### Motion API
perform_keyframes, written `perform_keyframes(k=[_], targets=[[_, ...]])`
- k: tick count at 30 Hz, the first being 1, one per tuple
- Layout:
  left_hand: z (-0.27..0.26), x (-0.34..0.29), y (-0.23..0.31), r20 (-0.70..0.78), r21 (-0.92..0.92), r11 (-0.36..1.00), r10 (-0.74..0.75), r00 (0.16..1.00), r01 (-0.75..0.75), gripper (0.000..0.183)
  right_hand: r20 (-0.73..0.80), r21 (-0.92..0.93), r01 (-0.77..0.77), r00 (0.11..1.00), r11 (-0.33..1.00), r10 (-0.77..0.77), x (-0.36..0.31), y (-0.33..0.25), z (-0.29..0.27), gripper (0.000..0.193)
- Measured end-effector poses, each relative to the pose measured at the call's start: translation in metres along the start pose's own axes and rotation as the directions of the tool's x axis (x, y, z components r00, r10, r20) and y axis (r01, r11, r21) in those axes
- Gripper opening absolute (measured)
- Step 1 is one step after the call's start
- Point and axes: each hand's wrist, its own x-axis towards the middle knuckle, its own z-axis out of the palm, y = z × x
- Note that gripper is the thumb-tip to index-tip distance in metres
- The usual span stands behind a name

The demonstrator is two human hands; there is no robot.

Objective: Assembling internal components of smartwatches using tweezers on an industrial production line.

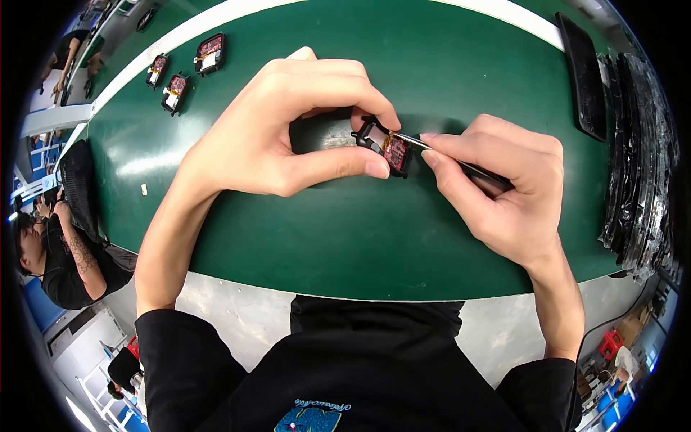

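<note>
Between the thumb and fingertips of my left hand is a small open watch-like case. Its black shell is tilted, and inside show a red circuit board, a pale grey part and a strip of yellow flex ribbon. Closed around slim metal tweezers, my right hand brings their tip to the case near the ribbon. Whether the tip pinches the ribbon or only touches it is too small to tell.
At the far left of the green table lie three similar open cases. A flat black slab rests at the far right, beside a stack of black items in clear plastic. Another person sits at the left.
</note>
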Motion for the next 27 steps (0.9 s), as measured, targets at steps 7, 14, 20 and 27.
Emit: perform_keyframes(k=[7,14,20,27], targets=[[0.0000,-0.0010,-0.0006,-0.009,0.005,1.000,0.012,1.000,-0.012,0.046,-0.003,-0.046,0.086,0.996,0.995,-0.086,-0.0047,-0.0003,0.0014,0.022],[0.0014,0.0004,-0.0009,-0.023,-0.045,0.999,0.022,1.000,-0.023,0.046,-0.024,-0.091,0.047,0.999,0.995,-0.049,-0.0076,-0.0066,-0.0048,0.020],[0.0031,-0.0019,0.0042,-0.045,-0.024,0.999,-0.027,0.999,0.026,0.051,-0.053,-0.010,-0.002,0.999,1.000,0.002,-0.0089,-0.0043,0.0001,0.020],[0.0056,-0.0001,0.0017,-0.042,0.014,1.000,0.007,0.999,-0.007,0.052,-0.038,-0.135,0.112,0.992,0.984,-0.119,-0.0101,-0.0047,0.0034,0.022]])
